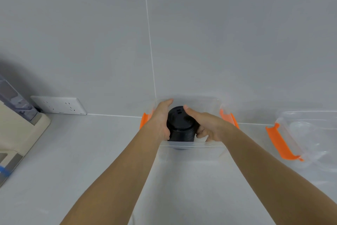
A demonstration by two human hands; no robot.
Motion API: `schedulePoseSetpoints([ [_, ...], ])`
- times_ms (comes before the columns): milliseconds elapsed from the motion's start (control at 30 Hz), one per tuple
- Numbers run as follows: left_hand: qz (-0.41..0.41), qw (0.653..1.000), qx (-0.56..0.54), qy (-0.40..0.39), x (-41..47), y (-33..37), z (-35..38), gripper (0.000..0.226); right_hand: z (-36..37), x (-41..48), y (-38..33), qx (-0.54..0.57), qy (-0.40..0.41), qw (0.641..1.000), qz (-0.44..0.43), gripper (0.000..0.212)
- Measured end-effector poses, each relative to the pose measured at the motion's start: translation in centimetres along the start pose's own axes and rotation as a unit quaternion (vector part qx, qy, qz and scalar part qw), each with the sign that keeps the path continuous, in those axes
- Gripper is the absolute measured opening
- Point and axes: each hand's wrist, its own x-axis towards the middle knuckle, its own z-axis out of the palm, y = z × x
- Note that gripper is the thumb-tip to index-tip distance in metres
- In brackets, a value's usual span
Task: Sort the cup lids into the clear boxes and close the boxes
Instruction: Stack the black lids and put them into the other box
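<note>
Both hands close around a stack of black cup lids (180, 128) just below the centre of the frame. The left hand (160, 119) presses flat against the stack's left side, fingers extended toward the wall. The right hand (206, 126) wraps the right side, its thumb lying over the top lid and its fingers curled beneath. The stack stands upright inside an open clear box (189, 145), its lower part seen through the box's near wall; whether it touches the floor of the box cannot be told. Orange latches (228, 118) hang at the left and right ends of this box.

At the right edge of the frame lies a second clear box (310, 133) with its own orange latch (280, 142); what it contains is too faint to tell. Both boxes rest on a pale grey counter (82, 151) against a grey tiled wall (218, 42). A white socket strip (58, 105) sits at the wall on the left, beside a beige appliance (20, 133) at the frame's left edge.
</note>
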Motion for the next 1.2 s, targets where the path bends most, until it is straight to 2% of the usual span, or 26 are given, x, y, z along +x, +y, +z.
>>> schedulePoseSetpoints([
  [133, 0.011, 1.000, -0.021, 0.014, 0.0, -0.4, 0.3, 0.046, -0.1, 0.3, 0.0, 0.042, -0.005, 0.999, -0.013, 0.087],
  [267, -0.013, 0.997, -0.068, 0.029, 0.0, -0.7, 0.2, 0.046, -0.2, 0.4, -0.1, 0.067, -0.022, 0.997, -0.012, 0.082],
  [433, -0.043, 0.996, -0.084, -0.003, 0.2, -0.6, -0.1, 0.054, -0.4, 0.5, -0.1, 0.096, -0.069, 0.993, -0.005, 0.072],
  [633, -0.039, 0.997, -0.068, 0.021, 0.4, -0.5, -0.1, 0.062, -0.3, 0.3, 0.0, 0.009, -0.045, 0.999, 0.005, 0.090],
  [733, -0.040, 0.996, -0.075, 0.028, 0.5, -0.5, -0.2, 0.059, -0.5, 0.4, -0.1, 0.029, -0.020, 0.999, -0.010, 0.087],
  [1000, -0.073, 0.988, -0.130, 0.032, 1.0, -0.4, -0.1, 0.058, -0.6, 1.1, -0.3, 0.120, -0.064, 0.991, -0.003, 0.083],
  [1133, -0.072, 0.986, -0.143, 0.047, 1.2, -0.4, 0.2, 0.056, -0.7, 0.9, -0.3, 0.142, -0.097, 0.985, -0.007, 0.050],
  [1200, -0.063, 0.984, -0.160, 0.056, 1.2, -0.3, 0.3, 0.058, -0.8, 0.9, -0.2, 0.126, -0.082, 0.989, -0.007, 0.050],
])
